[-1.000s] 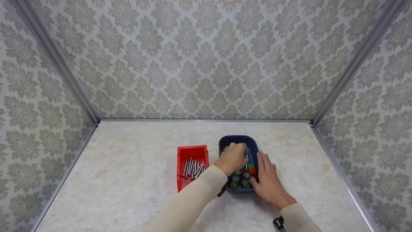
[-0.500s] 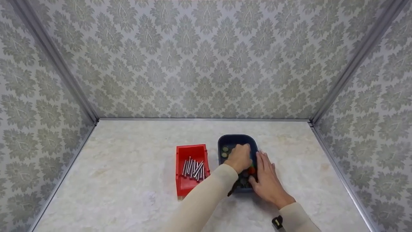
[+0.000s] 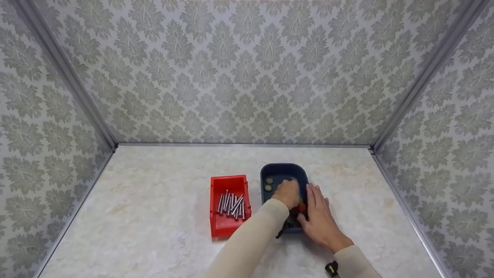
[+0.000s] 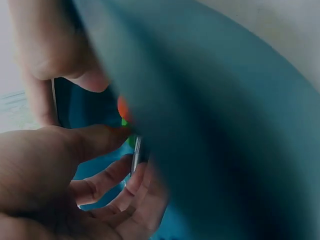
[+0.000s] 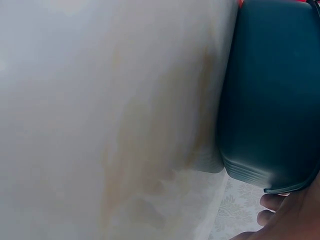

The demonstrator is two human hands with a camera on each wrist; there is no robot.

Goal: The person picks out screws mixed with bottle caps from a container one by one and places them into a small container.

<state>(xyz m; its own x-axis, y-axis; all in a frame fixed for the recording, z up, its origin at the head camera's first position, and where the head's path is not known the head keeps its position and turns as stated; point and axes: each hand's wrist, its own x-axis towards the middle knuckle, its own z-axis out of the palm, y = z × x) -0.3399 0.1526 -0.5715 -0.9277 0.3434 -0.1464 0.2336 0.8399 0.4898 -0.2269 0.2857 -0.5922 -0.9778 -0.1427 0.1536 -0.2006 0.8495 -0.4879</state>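
A deep dark blue bin (image 3: 283,168) stands on the table with small round discs (image 3: 268,184) and an orange round piece (image 3: 301,207) inside. My left hand (image 3: 288,193) reaches down into it. In the left wrist view, the thumb and fingers of that hand pinch a slim silver metal rod (image 4: 136,152), like a nail or screw, next to a green piece (image 4: 131,140). My right hand (image 3: 321,220) holds the bin's right wall, thumb over the rim and fingers along the outside. The left hand and sleeve hide much of the bin's contents.
Left of the blue bin is a red bin (image 3: 222,229) with several silver metal rods (image 3: 231,204) in it; the left sleeve passes by its near right corner. Patterned walls (image 3: 247,77) enclose the pale table (image 3: 154,216) at the back and both sides.
My left hand has shifted right and nearer within the blue bin, uncovering two discs at its left wall and covering others. The right hand stays on the bin wall.
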